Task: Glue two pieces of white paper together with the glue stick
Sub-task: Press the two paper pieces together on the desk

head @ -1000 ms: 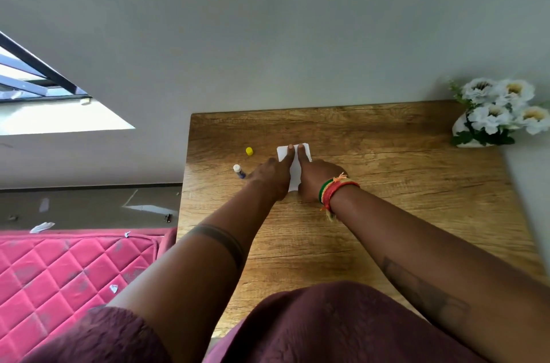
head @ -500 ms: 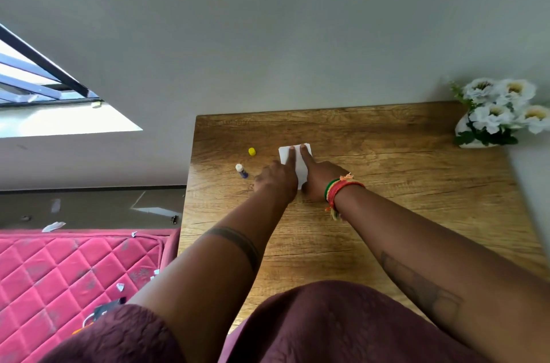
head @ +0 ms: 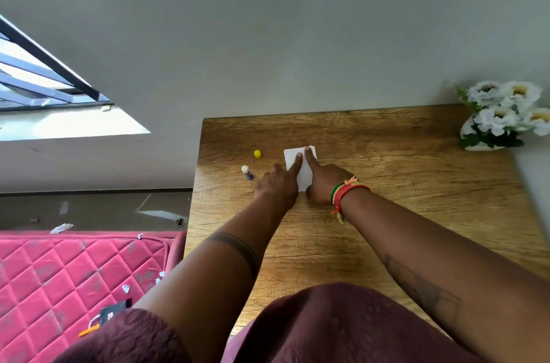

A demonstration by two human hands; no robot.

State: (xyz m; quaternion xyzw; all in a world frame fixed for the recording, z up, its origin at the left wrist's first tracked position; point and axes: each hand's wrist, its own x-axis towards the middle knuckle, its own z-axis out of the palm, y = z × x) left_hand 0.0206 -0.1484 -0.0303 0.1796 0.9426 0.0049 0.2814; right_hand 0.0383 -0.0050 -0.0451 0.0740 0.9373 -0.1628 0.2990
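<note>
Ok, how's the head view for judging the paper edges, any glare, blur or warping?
Head view: soft daylight, no glare on the white paper; its edges read fairly sharp where the left hand and right hand leave them uncovered; wide-angle warping bends the table edges; the flowers at the frame edge look soft.

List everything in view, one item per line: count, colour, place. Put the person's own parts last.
Table: one, brown wood grain, against the wall.
Paper: white, far centre of the table under both index fingers; count cannot be told.
Glue stick: one, blue body with white tip, uncapped, lying left of the paper.
Cap: one, yellow, beyond the glue stick, apart from it.
Flowers: one bunch, white with green leaves, in a white vase at the far right corner.
Mattress: one, pink quilted, left of the table.
Scraps: several, white, on floor and mattress.
Bracelets: green, yellow, red, on the right wrist.
Left hand: index finger pressing the paper.
Right hand: index finger pressing the paper.
</note>
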